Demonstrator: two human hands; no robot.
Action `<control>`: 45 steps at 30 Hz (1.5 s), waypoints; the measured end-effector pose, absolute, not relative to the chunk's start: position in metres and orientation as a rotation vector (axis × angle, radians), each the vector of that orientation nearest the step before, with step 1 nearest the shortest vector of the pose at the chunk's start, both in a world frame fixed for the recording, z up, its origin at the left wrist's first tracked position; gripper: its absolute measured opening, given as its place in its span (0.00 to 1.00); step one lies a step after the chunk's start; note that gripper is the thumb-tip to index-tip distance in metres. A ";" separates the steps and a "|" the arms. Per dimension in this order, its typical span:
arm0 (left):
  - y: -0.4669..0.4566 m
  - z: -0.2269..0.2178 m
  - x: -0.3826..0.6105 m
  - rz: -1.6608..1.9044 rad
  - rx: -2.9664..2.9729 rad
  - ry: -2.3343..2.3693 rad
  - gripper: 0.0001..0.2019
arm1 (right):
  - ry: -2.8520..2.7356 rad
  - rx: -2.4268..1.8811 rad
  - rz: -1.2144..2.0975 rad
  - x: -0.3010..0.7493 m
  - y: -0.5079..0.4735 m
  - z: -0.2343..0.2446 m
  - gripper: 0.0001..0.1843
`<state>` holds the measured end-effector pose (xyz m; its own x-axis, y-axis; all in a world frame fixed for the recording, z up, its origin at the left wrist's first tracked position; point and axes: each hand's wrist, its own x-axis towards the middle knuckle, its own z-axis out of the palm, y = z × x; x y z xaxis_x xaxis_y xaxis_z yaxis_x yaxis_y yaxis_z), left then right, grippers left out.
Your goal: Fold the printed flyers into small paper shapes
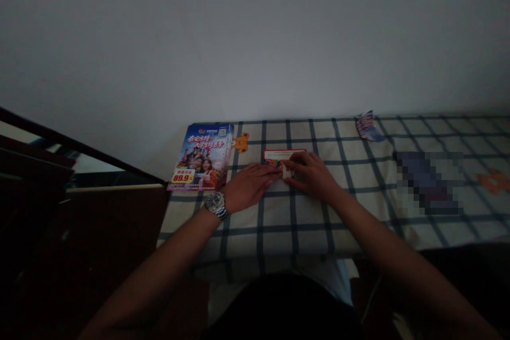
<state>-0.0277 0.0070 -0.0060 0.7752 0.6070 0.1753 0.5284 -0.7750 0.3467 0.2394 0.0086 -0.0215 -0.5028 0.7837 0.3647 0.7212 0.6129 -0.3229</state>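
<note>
A small printed paper (285, 154), white with a red border and a colourful patch, lies on the checked cloth under my fingers. It seems partly folded, and my hands cover much of it. My left hand (251, 183), with a metal watch on its wrist, lies flat with its fingers stretched over the paper's left part. On the other side, my right hand (313, 178) has its thumb and fingers bent together at the paper's right part, pinching it. The fingertips of both hands almost meet.
A stack of colourful flyers (203, 156) lies to the left, near the cloth's edge. A folded printed paper (368, 126) stands by the wall at the right. Nearer me is a pixelated dark object (428, 183). The checked cloth (274, 228) covers the surface against the wall.
</note>
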 end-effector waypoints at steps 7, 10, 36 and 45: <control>0.007 -0.012 -0.030 0.360 2.707 0.876 0.22 | -2.379 -1.171 0.161 0.241 0.009 -0.022 0.25; 0.007 -0.016 -0.030 0.363 2.701 0.897 0.23 | -2.373 -1.163 0.159 0.241 0.009 -0.022 0.25; 0.004 -0.002 -0.032 0.356 2.794 1.049 0.21 | -2.373 -1.192 0.154 0.241 0.009 -0.022 0.25; 0.005 0.002 -0.033 0.349 2.811 1.041 0.20 | -2.375 -1.191 0.151 0.241 0.009 -0.023 0.25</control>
